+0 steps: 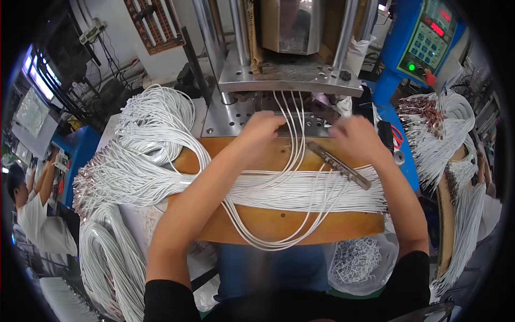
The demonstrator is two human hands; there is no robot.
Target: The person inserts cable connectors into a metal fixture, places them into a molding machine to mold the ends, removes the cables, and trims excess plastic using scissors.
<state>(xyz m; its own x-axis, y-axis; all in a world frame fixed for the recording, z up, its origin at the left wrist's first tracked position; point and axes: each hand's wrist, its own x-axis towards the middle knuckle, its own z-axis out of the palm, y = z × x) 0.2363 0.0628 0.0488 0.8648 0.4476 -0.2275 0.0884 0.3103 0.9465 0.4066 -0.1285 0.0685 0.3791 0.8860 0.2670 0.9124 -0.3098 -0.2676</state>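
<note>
Presently reaching over the far edge of brown board (pixel 343 225) with left hand (pixel 262 129) and right hand (pixel 355 135) apart, grips too blurred to tell; between them, white cables (pixel 293 126), looping to near edge.

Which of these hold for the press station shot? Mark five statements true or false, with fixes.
1. White cables lie across a brown board. True.
2. Both hands are down in the lap. False: the left hand and right hand are up by the press.
3. A clear container holds small white pieces. True.
4. The blue control box is at upper left. False: the blue control box is at upper right.
5. Several cables run up beneath the press plate. True.
</note>
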